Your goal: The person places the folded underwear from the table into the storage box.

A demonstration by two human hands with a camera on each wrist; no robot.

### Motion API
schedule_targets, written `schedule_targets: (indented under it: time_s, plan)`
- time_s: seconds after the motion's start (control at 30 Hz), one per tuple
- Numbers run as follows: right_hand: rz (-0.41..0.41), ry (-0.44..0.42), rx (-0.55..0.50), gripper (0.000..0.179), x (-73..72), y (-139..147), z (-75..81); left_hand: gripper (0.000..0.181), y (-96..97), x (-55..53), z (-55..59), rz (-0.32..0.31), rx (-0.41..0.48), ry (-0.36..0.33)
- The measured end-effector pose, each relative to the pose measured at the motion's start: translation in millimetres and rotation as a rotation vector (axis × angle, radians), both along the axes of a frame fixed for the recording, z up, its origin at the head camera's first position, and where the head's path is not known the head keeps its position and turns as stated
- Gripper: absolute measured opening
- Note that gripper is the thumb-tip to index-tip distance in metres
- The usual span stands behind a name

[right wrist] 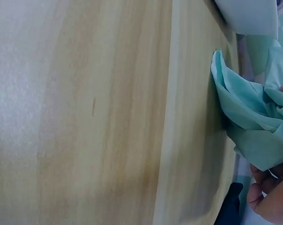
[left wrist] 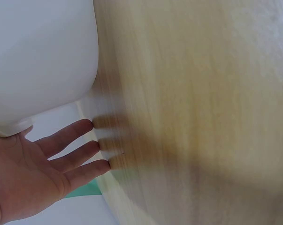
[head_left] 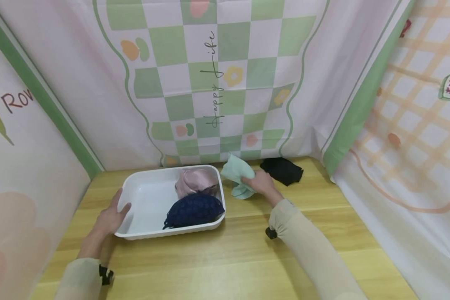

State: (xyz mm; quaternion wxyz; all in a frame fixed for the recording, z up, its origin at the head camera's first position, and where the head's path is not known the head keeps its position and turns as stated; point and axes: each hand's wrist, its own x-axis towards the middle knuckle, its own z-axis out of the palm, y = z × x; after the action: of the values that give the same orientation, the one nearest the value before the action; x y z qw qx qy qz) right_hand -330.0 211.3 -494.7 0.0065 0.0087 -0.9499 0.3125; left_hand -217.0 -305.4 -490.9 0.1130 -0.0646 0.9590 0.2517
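My right hand (head_left: 261, 181) pinches a crumpled mint-green cloth garment (head_left: 237, 170) just right of the white tray. In the right wrist view the smooth, thin garment (right wrist: 254, 110) hangs in folds from my curled fingers (right wrist: 256, 193), its lower part close over the table. At the tray's left end, my left hand (head_left: 110, 216) holds the rim of the white tray (head_left: 142, 234), thumb over the inside. Three spread fingers (left wrist: 75, 154) show outside and below the rim in the left wrist view. The tray's right half contains a shiny pink garment (head_left: 196, 181) and a navy patterned one (head_left: 195, 209).
A flat black cloth garment (head_left: 282, 170) lies at the table's back right, beyond my right hand. The wooden table (head_left: 210, 262) reaches back to a green-and-white checked curtain (head_left: 217, 83). More printed curtains hang along both sides.
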Motion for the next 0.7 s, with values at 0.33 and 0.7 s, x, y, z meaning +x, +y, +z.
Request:
schedule_targets:
  time_s: [0.33,0.7]
  plan:
    - [0.013,0.051,0.014,0.044,1.1,-5,17.5,0.082,-0.8,0.4,-0.2,-0.004,0.005,0.003]
    - [0.047,0.107,0.015,0.048,4.8,-17,46.4,0.082,-0.6,1.1,0.7,-0.011,0.003,0.003]
